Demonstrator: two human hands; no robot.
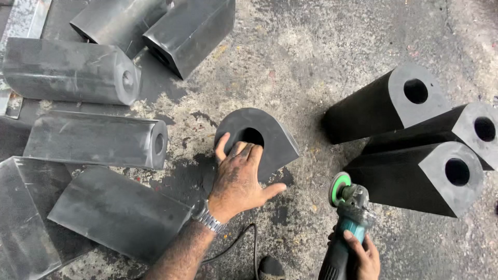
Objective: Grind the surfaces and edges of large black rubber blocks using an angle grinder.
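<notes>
Head view. Left hand (239,176) lies palm-down on the upright D-shaped rubber block (258,139), which stands on the concrete floor (311,46) at centre; its fingers (244,150) hook into the bore, thumb splayed to the right, so the hand grips the block by its rim. Right hand (363,256) is closed round the body of an angle grinder (346,218), green disc (340,187) raised and turned toward the block, just clear of it.

Risks, as judged: the disc sits near the left thumb, so a slip or kickback could cut it; the block, held only from above, could tip or skid; the cable (233,246) trailing beneath the left forearm could snag.

3 dark blocks (415,140) lie at right; 6 greyer ones (98,140) at left.
</notes>
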